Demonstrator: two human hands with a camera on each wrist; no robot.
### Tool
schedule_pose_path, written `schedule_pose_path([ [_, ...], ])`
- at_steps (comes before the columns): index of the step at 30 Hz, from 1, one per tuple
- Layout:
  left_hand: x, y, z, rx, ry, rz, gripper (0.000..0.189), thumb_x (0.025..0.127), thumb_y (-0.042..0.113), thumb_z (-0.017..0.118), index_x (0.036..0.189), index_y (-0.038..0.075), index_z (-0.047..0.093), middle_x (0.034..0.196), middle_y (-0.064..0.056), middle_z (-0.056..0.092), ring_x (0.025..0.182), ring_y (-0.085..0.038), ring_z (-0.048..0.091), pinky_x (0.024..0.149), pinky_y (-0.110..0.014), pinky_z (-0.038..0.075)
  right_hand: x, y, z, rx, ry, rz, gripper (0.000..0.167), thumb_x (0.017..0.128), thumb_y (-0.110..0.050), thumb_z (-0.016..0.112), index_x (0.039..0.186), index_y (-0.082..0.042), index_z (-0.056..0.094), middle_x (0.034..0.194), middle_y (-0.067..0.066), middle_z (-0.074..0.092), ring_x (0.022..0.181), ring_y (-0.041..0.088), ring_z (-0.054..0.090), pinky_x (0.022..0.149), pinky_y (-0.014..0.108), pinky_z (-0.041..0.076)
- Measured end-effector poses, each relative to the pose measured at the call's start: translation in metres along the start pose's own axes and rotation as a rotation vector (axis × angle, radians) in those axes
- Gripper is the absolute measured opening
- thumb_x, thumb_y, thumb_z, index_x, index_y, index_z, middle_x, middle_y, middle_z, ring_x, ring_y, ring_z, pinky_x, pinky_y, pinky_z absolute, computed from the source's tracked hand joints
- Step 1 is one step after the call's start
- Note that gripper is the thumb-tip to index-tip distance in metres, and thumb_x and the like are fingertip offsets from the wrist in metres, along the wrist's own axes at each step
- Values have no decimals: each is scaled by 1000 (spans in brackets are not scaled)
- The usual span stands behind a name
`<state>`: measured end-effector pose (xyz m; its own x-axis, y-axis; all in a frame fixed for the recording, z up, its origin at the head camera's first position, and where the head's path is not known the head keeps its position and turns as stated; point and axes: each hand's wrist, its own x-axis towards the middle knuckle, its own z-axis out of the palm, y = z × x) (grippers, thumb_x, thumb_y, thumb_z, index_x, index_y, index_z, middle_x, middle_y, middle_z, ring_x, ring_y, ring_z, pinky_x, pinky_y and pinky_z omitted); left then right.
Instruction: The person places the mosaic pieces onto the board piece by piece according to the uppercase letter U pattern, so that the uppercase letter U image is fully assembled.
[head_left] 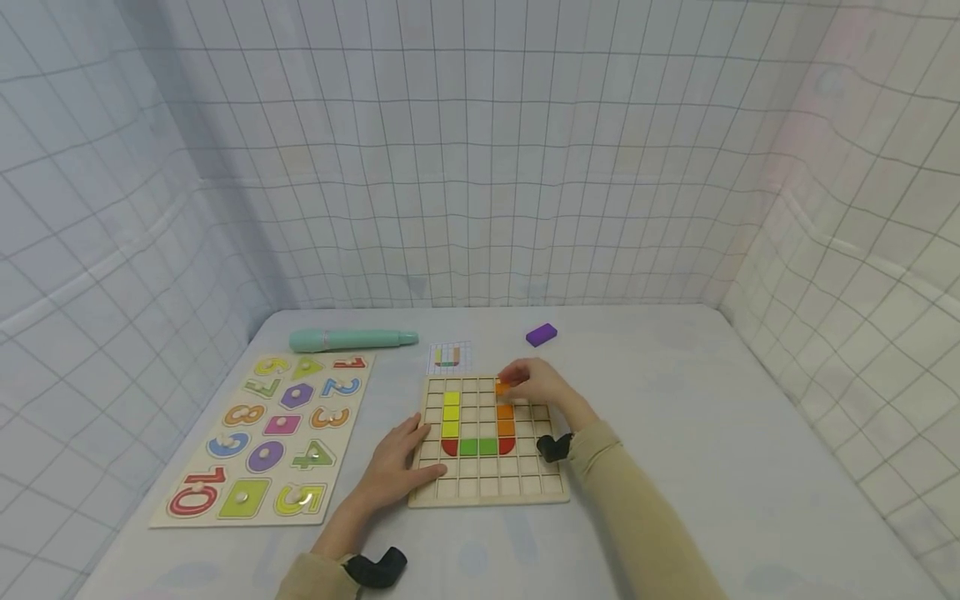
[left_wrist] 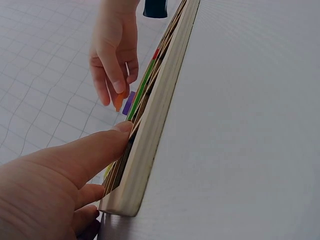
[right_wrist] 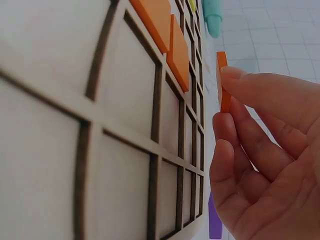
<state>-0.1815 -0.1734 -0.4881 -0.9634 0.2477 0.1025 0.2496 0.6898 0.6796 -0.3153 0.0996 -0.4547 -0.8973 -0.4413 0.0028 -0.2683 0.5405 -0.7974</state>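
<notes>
My right hand (head_left: pixel 536 382) pinches an orange square tile (right_wrist: pixel 223 82) between thumb and fingers, close over the upper right part of the wooden grid board (head_left: pixel 468 490). My left hand (head_left: pixel 397 461) rests on the board's left edge, thumb on its face and fingers spread along the side. Set in the grid is a U shape: yellow tiles (head_left: pixel 451 415) up the left, red rounded corner tiles (head_left: pixel 507 446), green tiles (head_left: pixel 477 447) along the bottom and orange tiles (head_left: pixel 506 418) up the right. Behind the board lies a small pattern card (head_left: pixel 448 357) showing a similar U.
A number and shape peg puzzle (head_left: pixel 255 454) lies left of the board. Behind it is a mint-green pen-shaped object (head_left: pixel 352 339). A purple block (head_left: pixel 542 335) lies behind my right hand. Grid-patterned white cloth walls (head_left: pixel 487 167) enclose the table on three sides.
</notes>
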Motion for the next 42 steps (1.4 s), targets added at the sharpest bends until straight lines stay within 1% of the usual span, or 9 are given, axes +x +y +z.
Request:
schedule_pose_path([
  [8,0,2,0,-7,-7,-15,79,80,43,69,139,-2,42,151,-19,27,139,-38,19,111,-55,16,-3,1,2,16,-16,4,25,81,-8,72,105,-3,67,101,5,67,94,20,61,89,35,48],
  [18,0,3,-1,-8,-5,-8,79,80,42,69,139,-2,42,150,-19,27,139,-38,19,111,-55,15,-4,2,2,30,-11,-10,25,80,-7,73,104,-2,67,100,7,67,93,20,62,88,34,49],
  [25,1,2,1,-4,-8,-15,78,80,42,69,139,-1,42,151,-18,27,139,-37,19,111,-54,15,-11,6,-2,4,-11,-25,25,81,-9,73,104,-2,66,100,6,67,93,20,62,88,35,48],
  [28,1,2,1,-4,-9,-16,78,80,42,69,139,-1,42,151,-18,27,139,-37,19,111,-54,15,-16,10,-3,-19,-16,-27,25,83,-12,71,106,-4,66,100,4,67,94,18,60,87,34,49],
  [36,0,0,0,-1,-1,-16,79,80,43,69,139,-1,42,151,-18,27,139,-38,19,111,-55,16,-35,15,-10,-66,5,-47,25,88,-20,66,108,-6,66,104,4,64,96,20,59,87,38,49],
  [42,-1,0,-1,2,-6,-24,79,80,44,69,140,-1,42,151,-18,26,139,-38,19,111,-55,16,-57,20,-16,-85,23,-81,26,88,-17,66,110,-3,64,108,8,63,98,24,60,85,38,51],
])
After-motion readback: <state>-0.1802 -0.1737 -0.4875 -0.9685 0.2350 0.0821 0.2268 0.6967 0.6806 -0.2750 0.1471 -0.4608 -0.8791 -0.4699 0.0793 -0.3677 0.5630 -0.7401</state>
